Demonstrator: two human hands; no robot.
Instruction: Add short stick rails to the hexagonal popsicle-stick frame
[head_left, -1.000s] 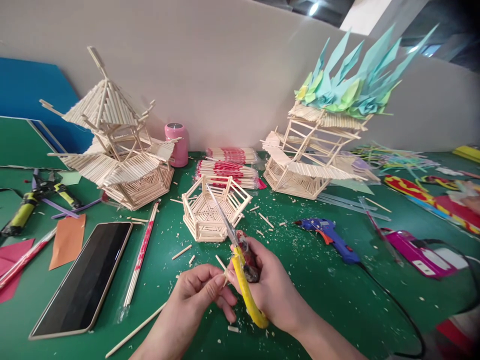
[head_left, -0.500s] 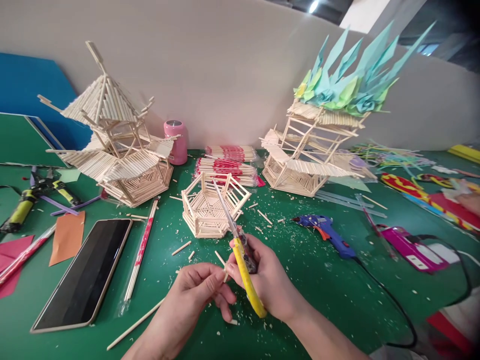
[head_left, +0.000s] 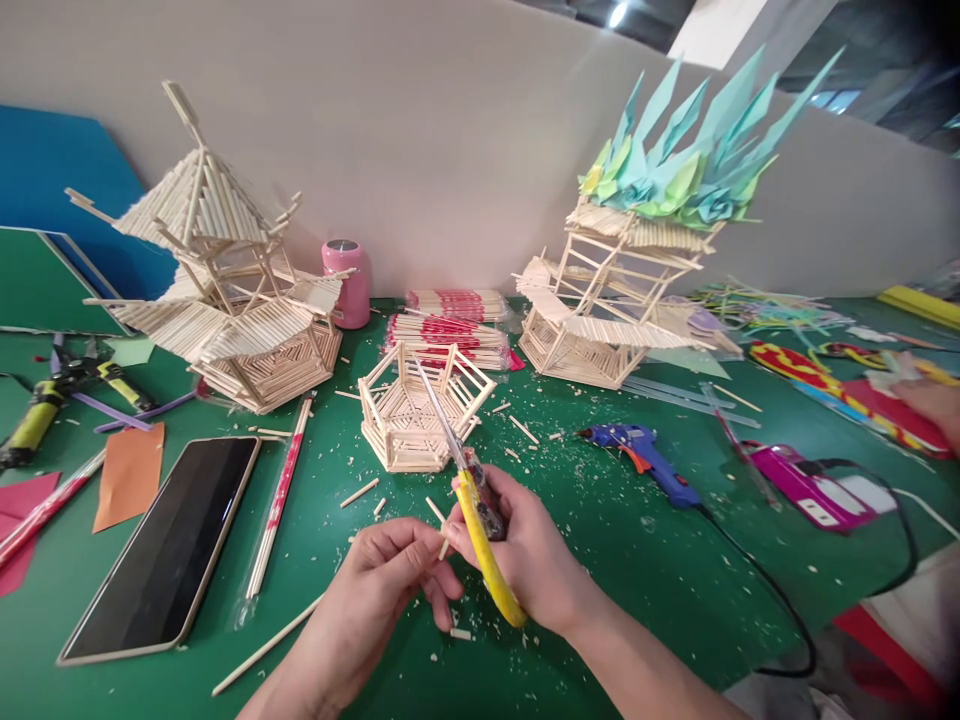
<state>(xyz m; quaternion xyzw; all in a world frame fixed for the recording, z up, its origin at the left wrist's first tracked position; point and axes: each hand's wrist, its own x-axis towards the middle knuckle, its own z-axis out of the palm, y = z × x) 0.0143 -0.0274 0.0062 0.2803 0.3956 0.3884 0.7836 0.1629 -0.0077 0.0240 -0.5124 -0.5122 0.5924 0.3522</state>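
Observation:
My left hand [head_left: 397, 565] pinches a short thin wooden stick [head_left: 436, 512] between thumb and forefinger, and my right thumb touches it too. In my right hand [head_left: 525, 560] is a yellow-handled cutting tool [head_left: 480, 545] with a long, narrow metal blade pointing away from me. Whether it has one blade or two is unclear. Beyond the hands stands a small six-sided stick frame [head_left: 420, 440], with the blade tip overlapping it in view. A longer stick [head_left: 262, 650] lies beside my left wrist, and a cut piece [head_left: 460, 634] lies below my fingers.
A large stick pavilion [head_left: 225, 290] stands at left, another pavilion [head_left: 622, 290] with paper leaves at right. Around them are a phone [head_left: 165, 550], bagged sticks [head_left: 450, 340], a pink bottle [head_left: 349, 285], a blue glue gun [head_left: 645, 462] with a cord, and pliers [head_left: 67, 390]. Another person's hand [head_left: 934, 405] shows at right.
The whole view has shifted slightly, so things sit a little further left. Both hands keep the same hold on the stick and the tool. The other person's hand at right has moved somewhat.

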